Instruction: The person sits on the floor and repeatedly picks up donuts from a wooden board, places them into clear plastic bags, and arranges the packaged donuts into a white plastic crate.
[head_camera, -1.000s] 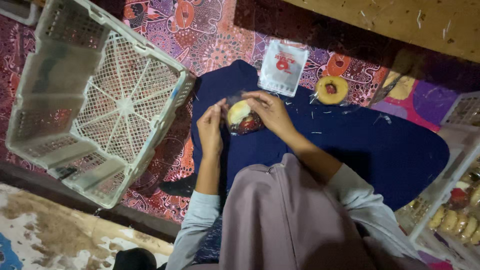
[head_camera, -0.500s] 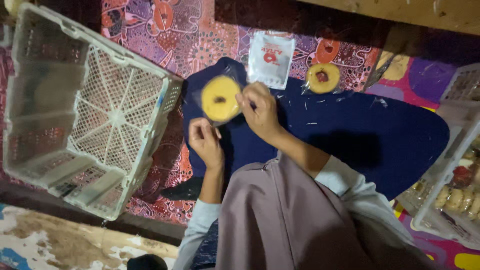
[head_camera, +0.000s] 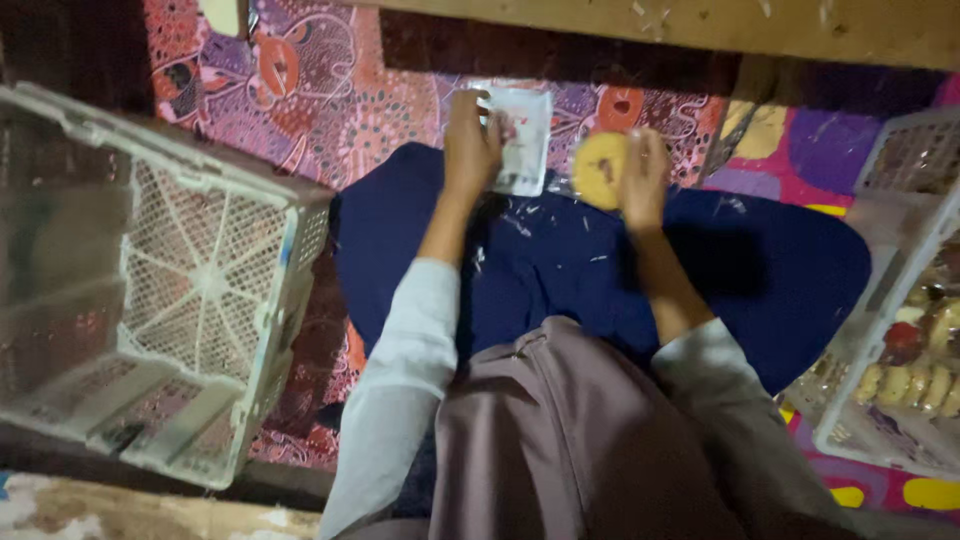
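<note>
My left hand (head_camera: 470, 140) reaches forward and pinches the left edge of a white plastic bag with a red print (head_camera: 528, 140), which lies on the patterned mat. My right hand (head_camera: 645, 175) grips a round yellow ring-shaped pastry (head_camera: 598, 168) at the far edge of the dark blue cloth (head_camera: 760, 270). The two hands are a short span apart. Both of my sleeves are light grey.
A large white plastic crate (head_camera: 190, 290) lies tipped on its side at the left. At the right edge another white crate (head_camera: 880, 400) holds several pastries. A wooden board (head_camera: 700, 20) runs along the top, beyond the colourful patterned mat (head_camera: 300, 90).
Both hands have moved away from my lap toward the far edge of the cloth. The pastry held up earlier is gone from view; my right hand now grips the other one.
</note>
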